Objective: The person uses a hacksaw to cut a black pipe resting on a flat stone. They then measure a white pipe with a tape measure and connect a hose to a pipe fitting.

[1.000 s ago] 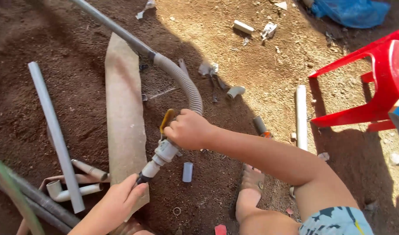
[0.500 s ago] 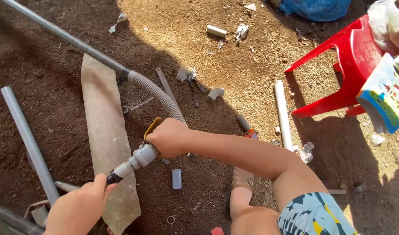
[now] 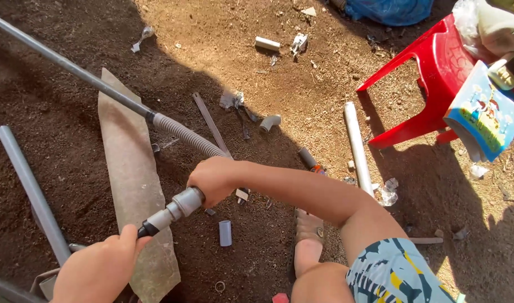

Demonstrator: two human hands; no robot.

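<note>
While gripped at both ends, grey pipe fitting (image 3: 178,206) between closed right-hand fingers (image 3: 209,188) and left-hand fingers (image 3: 119,247).

The right hand (image 3: 215,180) covers the stretch of corrugated hose (image 3: 187,136) where it meets the grey fitting (image 3: 178,206), so the joint itself cannot be seen. The left hand (image 3: 97,270) hides whatever the fitting's dark tip runs into, and the bottom edge cuts that hand off. The long grey pipe (image 3: 66,65) leaves the frame at far left. The red plastic chair (image 3: 431,78) and the blue bag (image 3: 389,10) are cropped at right and top. Small scraps on the dirt are too tiny to identify.
</note>
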